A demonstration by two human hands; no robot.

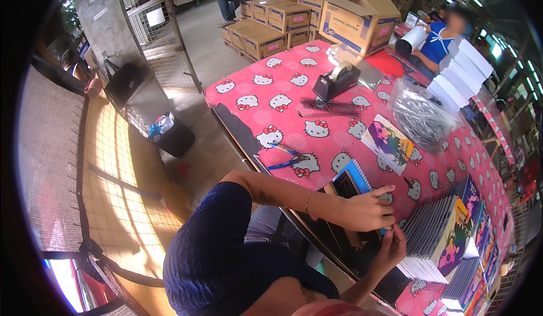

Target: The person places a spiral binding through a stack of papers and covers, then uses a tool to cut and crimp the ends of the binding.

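A blue-edged spiral notebook [353, 175] lies at the table's near edge, partly on a dark board or box whose shape is mostly hidden. My left hand [367, 208] reaches across it, fingers bent over its coil edge, one finger sticking out. Just nearer, my right hand [391, 251] has thumb and fingertips pinched together at the notebook's near corner, against the left fingertips. What the right fingers pinch is too small to make out. To the right stand stacked spiral notebooks [432, 234] with colourful covers. Blue-handled pliers [285, 158] rest to the left of the notebook.
The table has a pink patterned cover [317, 146]. On it are a printed cover sheet [387, 143], loose black coils [331, 108], a black tape dispenser [336, 82] and a plastic bag of coils [424, 112]. Cardboard boxes [353, 24] and a seated person in blue [438, 44] are beyond.
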